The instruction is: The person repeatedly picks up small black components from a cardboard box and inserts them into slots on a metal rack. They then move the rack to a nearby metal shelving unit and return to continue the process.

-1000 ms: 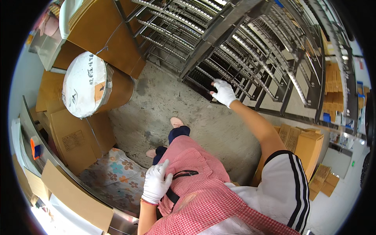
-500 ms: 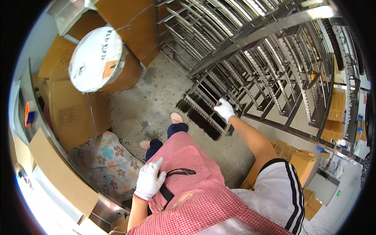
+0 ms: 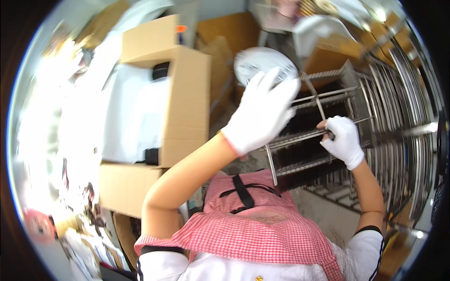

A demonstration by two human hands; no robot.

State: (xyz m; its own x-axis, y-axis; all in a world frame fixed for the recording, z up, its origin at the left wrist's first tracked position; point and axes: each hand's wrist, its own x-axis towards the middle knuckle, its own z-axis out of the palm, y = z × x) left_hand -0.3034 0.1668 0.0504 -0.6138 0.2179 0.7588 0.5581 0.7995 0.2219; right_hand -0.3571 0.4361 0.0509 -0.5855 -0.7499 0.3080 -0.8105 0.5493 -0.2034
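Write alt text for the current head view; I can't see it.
A white-gloved right hand grips a metal frame bearing dark strips; the gloved left hand, open, is near it. An open cardboard box sits at left.

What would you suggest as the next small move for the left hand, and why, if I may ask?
I would probably lower the left hand onto the left end bar of the metal frame. The right hand grips that frame towards its right side, while the gloved left hand is raised and seems to hold nothing, so a second grip might steady it.
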